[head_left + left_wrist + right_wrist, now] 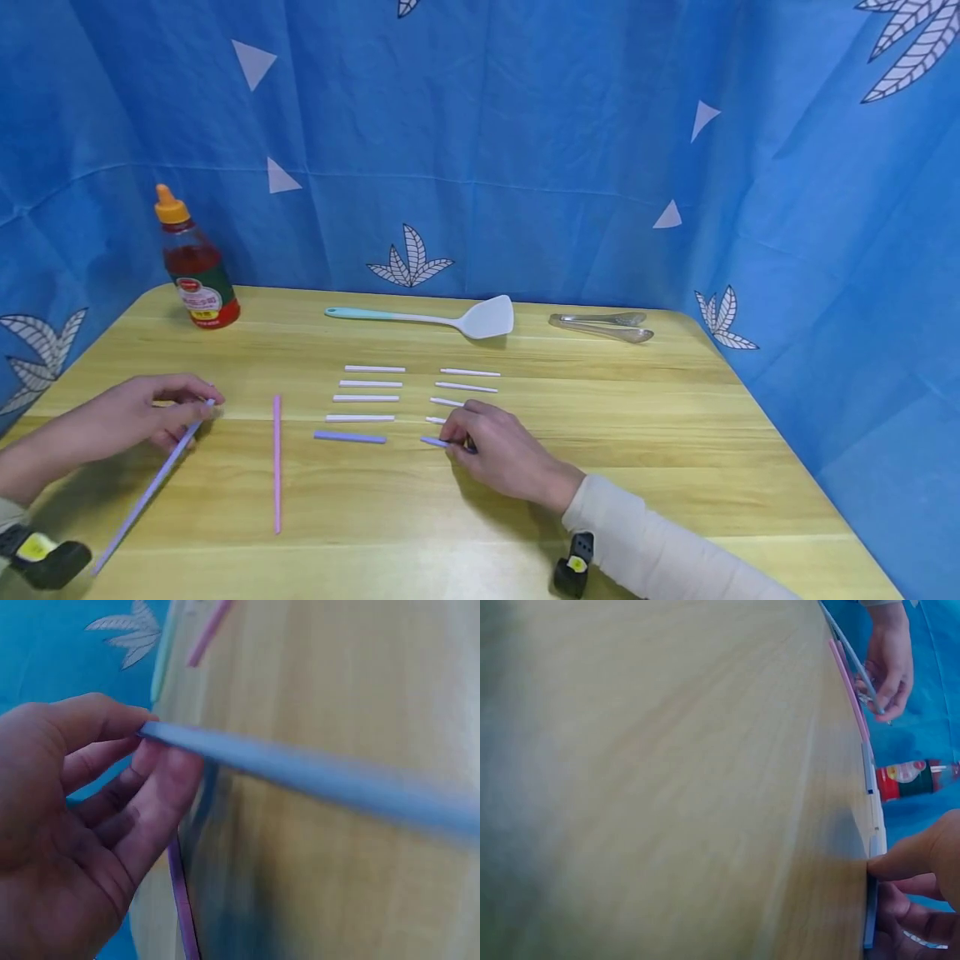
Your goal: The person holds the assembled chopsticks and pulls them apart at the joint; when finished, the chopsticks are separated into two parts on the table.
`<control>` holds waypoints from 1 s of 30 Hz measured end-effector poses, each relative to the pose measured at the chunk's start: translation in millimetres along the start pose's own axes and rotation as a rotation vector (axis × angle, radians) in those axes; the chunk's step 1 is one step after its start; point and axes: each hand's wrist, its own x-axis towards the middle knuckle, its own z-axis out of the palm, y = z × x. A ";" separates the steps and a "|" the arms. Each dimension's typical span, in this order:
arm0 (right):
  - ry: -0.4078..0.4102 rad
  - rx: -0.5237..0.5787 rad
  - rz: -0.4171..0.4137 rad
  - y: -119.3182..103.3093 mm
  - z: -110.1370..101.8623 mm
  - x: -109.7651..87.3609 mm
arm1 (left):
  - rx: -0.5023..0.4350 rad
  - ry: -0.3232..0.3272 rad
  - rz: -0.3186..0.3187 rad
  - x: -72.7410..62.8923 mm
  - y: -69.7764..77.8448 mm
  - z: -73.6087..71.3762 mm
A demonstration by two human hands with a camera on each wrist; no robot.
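Right hand (495, 446) pinches the blue piece (432, 442) — best kept parallel to the white pieces (467, 387) — left hand (153, 412) pinches the lavender stick (150, 493)

Person, long sleeves, off-white. Right sleeve (660, 533) plain, loose-looking, faint creases across it, cuff ends at wrist. Left sleeve (11, 513) same pale tone, mostly cut off by picture edge; a sliver of its cuff also at top of right wrist view. Left grip (153, 412) and right grip (498, 446) bare. Small black device at each wrist: left device (67, 567) rounded, chunky, yellow label (36, 547); right device (568, 581) black too, smaller yellow label (577, 564). Print on labels too small to read.
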 end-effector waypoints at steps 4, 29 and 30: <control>0.002 0.019 0.003 0.2 -1.0 0.8 | -0.204 0.032 -0.023 2.2 0.5 -2.7; 0.005 0.223 -0.065 -25.9 -11.5 5.4 | -0.832 -0.018 0.227 27.4 93.4 82.6; -0.002 0.220 -0.065 -25.8 -11.4 5.4 | -0.842 -0.015 0.226 28.1 97.7 85.8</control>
